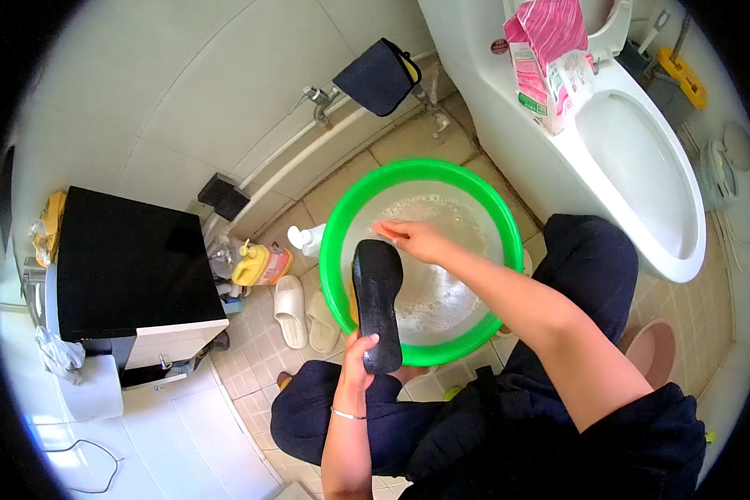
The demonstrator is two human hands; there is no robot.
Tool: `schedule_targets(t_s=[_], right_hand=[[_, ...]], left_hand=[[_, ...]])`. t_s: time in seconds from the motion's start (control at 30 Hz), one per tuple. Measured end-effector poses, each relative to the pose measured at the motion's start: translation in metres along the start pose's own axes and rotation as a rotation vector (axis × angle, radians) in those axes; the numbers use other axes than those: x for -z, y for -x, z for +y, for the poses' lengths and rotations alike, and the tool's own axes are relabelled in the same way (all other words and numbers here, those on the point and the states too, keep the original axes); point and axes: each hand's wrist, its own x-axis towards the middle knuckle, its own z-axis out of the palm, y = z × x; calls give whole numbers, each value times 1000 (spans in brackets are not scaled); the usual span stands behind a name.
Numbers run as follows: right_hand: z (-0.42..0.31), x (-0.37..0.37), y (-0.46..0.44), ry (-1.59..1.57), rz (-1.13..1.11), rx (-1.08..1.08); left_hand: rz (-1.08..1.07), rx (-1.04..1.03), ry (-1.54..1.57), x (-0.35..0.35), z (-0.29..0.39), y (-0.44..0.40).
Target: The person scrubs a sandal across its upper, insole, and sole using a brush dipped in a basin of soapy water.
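Shoe gripped by the left hand overhangs the basin at frame centre, presumably to drip there, near the right hand, whose hold is unclear.

We have a round green plastic basin on the beige tiled floor, between a boxy black-topped white cabinet on the left and a curved white ceramic toilet on the right. Over the basin's near-left rim is a long black sole-shaped piece. Left of that rim stands a white plastic pump bottle; farther left, beside the cabinet's right edge, a yellow plastic pump bottle. Nearer us lie two cream slippers. On the toilet sits a pink-and-white packet.
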Motion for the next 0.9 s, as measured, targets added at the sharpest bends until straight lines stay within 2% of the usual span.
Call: schedule_targets(t_s=[0.1, 0.17, 0.23, 0.27, 0.3, 0.37, 0.4, 0.47, 0.5, 0.57, 0.63, 0.7, 0.73, 0.83, 0.87, 0.9], right_hand=[[-56, -2, 17, 159, -57, 183], [-52, -18, 24, 225, -8, 167], [-2, -9, 11, 105, 13, 120], [28, 0, -1, 107, -37, -55], [41, 10, -1, 110, -42, -55], [54, 30, -3, -59, 24, -142], [34, 38, -1, -53, 17, -152], [-39, 54, 7, -188, 17, -495], [-46, 60, 4, -181, 12, -502], [-55, 75, -5, -239, -273, -358], [-69, 73, -7, -109, -349, -367], [-86, 71, 1, -51, -687, -289], [-90, 73, 2, -23, -755, -351], [-93, 76, 2, 165, -869, -461], [-94, 77, 6, 170, -873, -464], [-100, 78, 14, 40, -777, -428]], left_hand=[[-22, 54, 4, 4, 0, 1], [-59, 32, 39, 5, -4, 4], [-104, -17, 81, 3, -3, 2], [-113, 14, 137, 3, -2, 2], [-120, 50, 193, 6, -1, 4], [-293, 127, 282, 6, 13, 8], [-329, 144, 317, 5, 15, 8], [-362, 164, 363, 5, 18, 9], [-439, 188, 374, 4, 20, 9], [-520, 203, 396, 3, 21, 8], [-545, 270, 369, 1, 22, 3], [-556, 254, 371, 5, 22, -4], [-546, 293, 337, 15, 20, -9], [-542, 334, 299, 28, 26, -16], [-562, 304, 404, 21, 36, -18], [-582, 271, 511, 17, 42, -18]])
